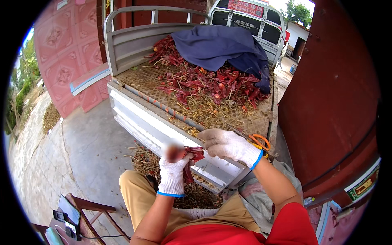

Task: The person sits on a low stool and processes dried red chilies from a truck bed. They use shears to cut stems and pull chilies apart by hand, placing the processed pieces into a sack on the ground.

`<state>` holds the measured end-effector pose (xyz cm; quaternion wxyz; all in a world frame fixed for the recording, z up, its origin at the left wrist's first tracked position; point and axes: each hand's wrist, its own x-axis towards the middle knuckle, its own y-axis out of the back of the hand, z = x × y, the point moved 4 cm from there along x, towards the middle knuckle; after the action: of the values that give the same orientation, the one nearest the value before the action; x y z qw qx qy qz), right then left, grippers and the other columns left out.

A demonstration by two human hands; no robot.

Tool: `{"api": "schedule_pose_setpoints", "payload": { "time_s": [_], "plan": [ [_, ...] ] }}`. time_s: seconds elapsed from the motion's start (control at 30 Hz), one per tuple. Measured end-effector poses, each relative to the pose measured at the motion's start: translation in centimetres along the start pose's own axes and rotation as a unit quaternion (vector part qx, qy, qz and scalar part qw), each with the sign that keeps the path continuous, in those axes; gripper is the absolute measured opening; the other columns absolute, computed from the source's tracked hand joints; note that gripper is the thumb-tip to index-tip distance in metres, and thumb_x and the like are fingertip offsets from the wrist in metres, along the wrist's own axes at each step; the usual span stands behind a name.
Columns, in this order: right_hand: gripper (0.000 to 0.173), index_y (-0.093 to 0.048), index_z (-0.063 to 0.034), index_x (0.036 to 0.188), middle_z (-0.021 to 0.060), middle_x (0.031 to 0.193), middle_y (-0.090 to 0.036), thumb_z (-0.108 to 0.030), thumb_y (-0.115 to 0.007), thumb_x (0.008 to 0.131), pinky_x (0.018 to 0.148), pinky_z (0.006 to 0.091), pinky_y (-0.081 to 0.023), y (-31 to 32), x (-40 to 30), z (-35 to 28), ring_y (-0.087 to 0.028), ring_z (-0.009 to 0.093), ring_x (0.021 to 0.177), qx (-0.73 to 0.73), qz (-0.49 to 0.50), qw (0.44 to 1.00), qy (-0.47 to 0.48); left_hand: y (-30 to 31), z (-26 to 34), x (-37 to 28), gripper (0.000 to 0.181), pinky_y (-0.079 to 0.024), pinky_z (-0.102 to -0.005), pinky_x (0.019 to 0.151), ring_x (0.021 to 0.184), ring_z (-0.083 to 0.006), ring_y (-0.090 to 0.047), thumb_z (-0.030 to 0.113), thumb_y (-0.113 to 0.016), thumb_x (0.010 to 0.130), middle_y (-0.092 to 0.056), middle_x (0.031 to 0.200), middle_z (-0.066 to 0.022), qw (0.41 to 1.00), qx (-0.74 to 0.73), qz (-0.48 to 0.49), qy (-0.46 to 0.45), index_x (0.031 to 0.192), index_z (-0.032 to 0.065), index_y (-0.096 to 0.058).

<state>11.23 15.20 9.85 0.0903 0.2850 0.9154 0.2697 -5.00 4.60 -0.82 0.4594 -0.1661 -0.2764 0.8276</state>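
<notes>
My left hand (172, 176), in a white knit glove with a blue cuff, grips a small bunch of dried red chili peppers (196, 153) above my lap. A blurred patch covers its upper fingers. My right hand (229, 145), gloved alike, hovers over the rear edge of the cargo bed, fingers loosely bent and apart. Nothing shows in it. Just beyond its wrist lie scissors with orange handles (260, 141). Farther in, a heap of dried red chilies (211, 81) spreads over the bed (137, 76), partly under a dark blue cloth (220, 46).
The lowered metal tailgate (137, 113) stands before my knees. Stems and scraps (144, 159) litter the ground below it. A grey woven sack (260, 196) lies by my right leg. At lower left, a wooden chair (92, 203) stands near a phone (69, 209). A dark red metal door (330, 92) rises at right.
</notes>
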Motion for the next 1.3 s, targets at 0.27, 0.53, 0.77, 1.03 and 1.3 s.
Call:
{"api": "schedule_pose_setpoints", "payload": {
  "time_s": [0.27, 0.53, 0.77, 1.03, 1.3],
  "plan": [
    [0.037, -0.073, -0.0121, 0.118, 0.0212, 0.102, -0.073, -0.034, -0.071, 0.089, 0.084, 0.046, -0.056, -3.1, -1.1, 1.5, -0.071, 0.039, 0.098, -0.143, 0.131, 0.981, -0.024, -0.6, 0.5, -0.7, 0.033, -0.065, -0.0327, 0.065, 0.083, -0.0235, -0.072, -0.008, -0.072, 0.085, -0.07, 0.108, -0.014, 1.0, 0.003, -0.006, 0.03, 0.113, 0.0028, -0.058],
    [0.034, -0.074, -0.0135, 0.109, 0.0172, 0.097, -0.073, -0.039, -0.066, 0.088, 0.078, 0.0488, -0.054, 0.3, -1.9, -1.4, -0.07, 0.04, 0.093, -0.27, 0.11, 0.955, -0.054, 0.0, 1.1, -0.5, 0.029, -0.067, -0.035, 0.071, 0.102, -0.0255, -0.072, -0.011, -0.067, 0.087, -0.07, 0.119, -0.0172, 1.0, 0.001, -0.014, 0.002, 0.113, -0.0007, -0.059],
    [0.04, -0.073, -0.0071, 0.102, 0.0209, 0.091, -0.07, -0.044, -0.065, 0.087, 0.073, 0.047, -0.053, -0.6, -1.1, -2.6, -0.07, 0.04, 0.085, -0.265, -0.004, 0.964, -0.012, -1.3, 0.6, -0.6, 0.035, -0.066, -0.0387, 0.079, 0.102, -0.0275, -0.072, -0.015, -0.073, 0.079, -0.07, 0.124, -0.0184, 0.993, 0.033, -0.11, 0.01, 0.109, -0.0009, -0.062],
    [0.04, -0.074, -0.0117, 0.11, 0.0148, 0.1, -0.074, -0.043, -0.072, 0.086, 0.078, 0.0444, -0.057, -2.8, -0.9, -4.2, -0.072, 0.036, 0.093, -0.274, 0.072, 0.959, -0.005, -1.1, 2.7, -1.9, 0.033, -0.063, -0.0328, 0.066, 0.084, -0.0225, -0.074, -0.006, -0.075, 0.085, -0.073, 0.1, -0.013, 0.996, -0.027, -0.073, 0.05, 0.116, -0.0018, -0.066],
    [0.02, -0.076, -0.0143, 0.101, 0.0097, 0.094, -0.074, -0.029, -0.076, 0.088, 0.07, 0.0426, -0.059, -5.8, -2.2, -4.5, -0.074, 0.031, 0.084, -0.312, 0.219, 0.913, 0.145, -1.0, 2.1, -2.0, 0.032, -0.061, -0.032, 0.06, 0.078, -0.0191, -0.072, -0.005, -0.076, 0.086, -0.072, 0.097, -0.0096, 0.996, -0.067, -0.045, 0.032, 0.115, 0.0005, -0.065]
  ]
}}
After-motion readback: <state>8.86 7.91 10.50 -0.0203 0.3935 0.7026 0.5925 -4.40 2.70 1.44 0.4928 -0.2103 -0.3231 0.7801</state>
